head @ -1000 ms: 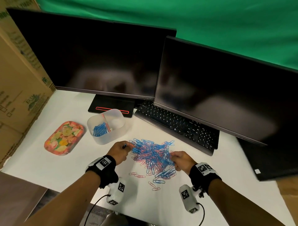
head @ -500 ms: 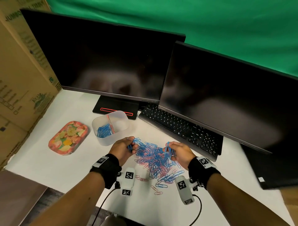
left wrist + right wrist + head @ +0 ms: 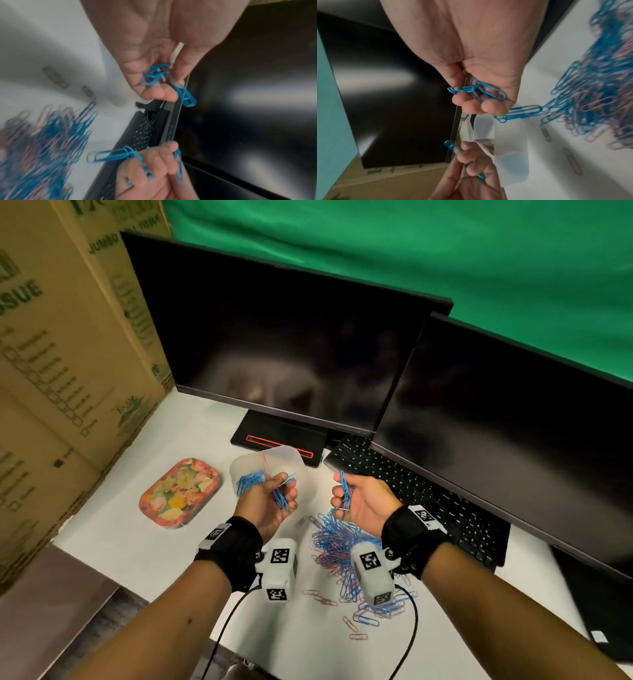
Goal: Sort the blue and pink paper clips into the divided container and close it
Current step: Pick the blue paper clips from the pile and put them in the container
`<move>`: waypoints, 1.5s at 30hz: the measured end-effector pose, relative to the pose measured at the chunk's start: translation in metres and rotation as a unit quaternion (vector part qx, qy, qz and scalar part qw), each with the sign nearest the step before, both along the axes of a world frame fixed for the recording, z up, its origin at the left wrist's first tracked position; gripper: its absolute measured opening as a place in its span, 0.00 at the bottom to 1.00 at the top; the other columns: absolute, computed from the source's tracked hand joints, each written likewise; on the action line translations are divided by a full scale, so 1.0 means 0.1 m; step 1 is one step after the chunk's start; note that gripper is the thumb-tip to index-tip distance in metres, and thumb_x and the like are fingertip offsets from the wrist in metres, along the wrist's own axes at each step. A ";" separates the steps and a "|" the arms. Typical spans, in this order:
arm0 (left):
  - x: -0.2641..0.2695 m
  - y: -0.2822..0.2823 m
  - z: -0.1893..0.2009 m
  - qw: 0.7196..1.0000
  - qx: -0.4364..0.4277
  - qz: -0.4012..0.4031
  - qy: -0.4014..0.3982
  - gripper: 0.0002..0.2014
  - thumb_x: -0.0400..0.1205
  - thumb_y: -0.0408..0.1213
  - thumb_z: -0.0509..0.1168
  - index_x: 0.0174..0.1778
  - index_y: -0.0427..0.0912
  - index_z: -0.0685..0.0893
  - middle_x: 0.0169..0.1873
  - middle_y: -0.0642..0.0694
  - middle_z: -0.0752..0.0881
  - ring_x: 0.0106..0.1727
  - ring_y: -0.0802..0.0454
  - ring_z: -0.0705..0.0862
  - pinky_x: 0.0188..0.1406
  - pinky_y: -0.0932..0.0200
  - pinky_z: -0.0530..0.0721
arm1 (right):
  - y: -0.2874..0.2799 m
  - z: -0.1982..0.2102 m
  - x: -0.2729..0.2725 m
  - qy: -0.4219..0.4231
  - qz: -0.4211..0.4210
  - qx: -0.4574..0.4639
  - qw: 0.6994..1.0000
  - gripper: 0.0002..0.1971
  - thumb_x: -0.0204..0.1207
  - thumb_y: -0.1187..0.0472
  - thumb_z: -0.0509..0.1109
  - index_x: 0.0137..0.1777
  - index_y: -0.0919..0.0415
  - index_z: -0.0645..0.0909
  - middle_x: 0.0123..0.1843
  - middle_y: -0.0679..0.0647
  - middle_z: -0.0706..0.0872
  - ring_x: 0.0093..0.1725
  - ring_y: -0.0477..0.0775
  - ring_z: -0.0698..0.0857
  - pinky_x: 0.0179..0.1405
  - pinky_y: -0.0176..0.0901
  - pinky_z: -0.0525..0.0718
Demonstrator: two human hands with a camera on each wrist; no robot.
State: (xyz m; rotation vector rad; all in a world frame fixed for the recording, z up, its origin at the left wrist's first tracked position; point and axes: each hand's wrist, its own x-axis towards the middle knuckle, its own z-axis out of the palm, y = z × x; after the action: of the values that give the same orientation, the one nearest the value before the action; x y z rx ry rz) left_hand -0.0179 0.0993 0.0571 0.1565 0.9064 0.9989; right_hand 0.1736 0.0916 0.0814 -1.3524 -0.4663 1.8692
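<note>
A translucent divided container (image 3: 290, 452) stands in front of the left monitor, with blue clips (image 3: 247, 483) in its left compartment; its right compartment looks bare. My left hand (image 3: 279, 494) is raised palm up just in front of the container and holds a few blue paper clips (image 3: 154, 77) in curled fingers. My right hand (image 3: 344, 496) is raised to its right and grips another bunch of blue clips (image 3: 479, 90), with one chain hanging down. Below both hands a mixed pile of blue and pink clips (image 3: 337, 546) lies on the white table.
A floral oval lid (image 3: 180, 494) lies left of the container. Two dark monitors (image 3: 291, 347) and a black keyboard (image 3: 411, 494) stand behind and to the right. Cardboard boxes (image 3: 51, 371) wall off the left. Loose clips (image 3: 356, 625) lie near the table's front edge.
Both hands have lifted off the pile with blue clips in them and turned palm up near the container. The head view has tilted upward.
</note>
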 end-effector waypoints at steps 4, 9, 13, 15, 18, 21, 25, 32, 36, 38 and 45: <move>-0.21 0.22 0.08 0.995 -0.009 0.013 0.102 0.06 0.82 0.31 0.60 0.41 0.41 0.80 0.28 0.44 0.80 0.23 0.53 0.78 0.22 0.63 0.77 | 0.29 0.11 -0.42 -0.015 0.039 0.008 0.999 0.06 0.81 0.61 0.59 0.45 0.60 0.76 0.29 0.55 0.74 0.27 0.52 0.72 0.26 0.41 0.67; -0.54 0.53 0.13 0.970 -0.028 0.024 0.241 0.04 0.81 0.35 0.61 0.42 0.41 0.79 0.35 0.43 0.81 0.30 0.49 0.80 0.28 0.59 0.80 | 0.63 0.25 -1.00 -0.018 0.069 0.033 0.997 0.09 0.82 0.62 0.56 0.44 0.61 0.76 0.31 0.56 0.73 0.27 0.53 0.72 0.28 0.43 0.65; -0.62 0.63 0.14 0.956 -0.016 -0.037 0.291 0.11 0.83 0.45 0.60 0.48 0.41 0.80 0.39 0.43 0.80 0.38 0.47 0.77 0.42 0.54 0.81 | 0.83 0.26 -1.36 -0.038 0.081 0.041 0.995 0.09 0.82 0.64 0.57 0.46 0.63 0.78 0.32 0.60 0.75 0.30 0.58 0.76 0.31 0.46 0.74; -0.61 0.63 0.16 0.951 -0.012 -0.053 0.305 0.14 0.83 0.50 0.59 0.46 0.43 0.83 0.35 0.46 0.84 0.38 0.49 0.80 0.52 0.51 0.79 | 0.88 0.21 -1.45 -0.043 0.091 0.040 0.994 0.08 0.81 0.65 0.59 0.45 0.63 0.79 0.35 0.62 0.77 0.33 0.61 0.79 0.39 0.53 0.81; -0.64 0.66 0.13 0.952 -0.016 -0.070 0.299 0.20 0.83 0.55 0.58 0.54 0.42 0.82 0.45 0.42 0.88 0.48 0.45 0.85 0.59 0.48 0.80 | 0.91 0.12 -1.45 -0.084 0.114 0.027 0.990 0.08 0.80 0.66 0.61 0.42 0.63 0.80 0.35 0.62 0.80 0.35 0.61 0.81 0.40 0.54 0.83; -0.68 0.67 0.12 0.946 -0.022 -0.079 0.315 0.24 0.83 0.57 0.58 0.64 0.41 0.79 0.58 0.38 0.83 0.61 0.41 0.82 0.61 0.46 0.81 | 0.91 0.02 -1.40 -0.148 0.150 0.033 0.977 0.06 0.78 0.66 0.64 0.49 0.63 0.82 0.41 0.62 0.84 0.41 0.62 0.85 0.38 0.51 0.85; -0.68 0.67 0.14 0.927 0.000 -0.110 0.359 0.24 0.84 0.55 0.57 0.65 0.39 0.79 0.59 0.39 0.80 0.64 0.40 0.80 0.57 0.49 0.81 | 0.91 -0.06 -1.32 -0.195 0.217 0.073 0.954 0.05 0.78 0.62 0.64 0.50 0.55 0.80 0.46 0.54 0.83 0.42 0.53 0.82 0.53 0.56 0.80; -0.47 0.51 0.03 0.859 0.113 -0.142 0.480 0.09 0.79 0.44 0.63 0.47 0.44 0.85 0.47 0.41 0.85 0.54 0.38 0.85 0.57 0.47 0.82 | 0.78 0.09 -0.87 -0.239 0.227 0.091 0.940 0.12 0.79 0.72 0.57 0.48 0.59 0.81 0.40 0.54 0.79 0.38 0.50 0.78 0.37 0.43 0.77; -0.16 0.30 -0.04 0.802 0.225 -0.193 0.518 0.05 0.77 0.37 0.65 0.34 0.48 0.83 0.33 0.50 0.86 0.39 0.48 0.85 0.49 0.56 0.84 | 0.51 -0.09 -0.23 -0.314 0.210 0.070 0.923 0.12 0.81 0.71 0.56 0.40 0.58 0.76 0.35 0.55 0.77 0.30 0.51 0.74 0.28 0.37 0.68; 0.05 0.19 -0.10 0.747 0.279 -0.266 0.542 0.08 0.77 0.34 0.66 0.34 0.50 0.82 0.33 0.52 0.86 0.38 0.51 0.85 0.47 0.60 0.83 | 0.29 -0.27 0.13 -0.371 0.211 0.054 0.902 0.12 0.79 0.71 0.58 0.38 0.56 0.77 0.34 0.56 0.79 0.28 0.52 0.75 0.25 0.36 0.66; 0.52 -0.09 -0.54 0.541 0.344 -0.445 0.625 0.11 0.75 0.33 0.64 0.49 0.50 0.85 0.52 0.47 0.85 0.52 0.45 0.85 0.53 0.55 0.84 | -0.46 -0.60 0.82 -0.611 0.279 0.032 0.740 0.10 0.75 0.63 0.64 0.51 0.51 0.84 0.50 0.53 0.88 0.48 0.56 0.85 0.42 0.33 0.77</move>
State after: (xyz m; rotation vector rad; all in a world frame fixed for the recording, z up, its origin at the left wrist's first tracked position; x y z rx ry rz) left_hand 0.0342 0.0904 0.0030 2.0365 1.3586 0.0082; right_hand 0.2554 0.0458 0.0211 -2.4671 -1.7182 1.0155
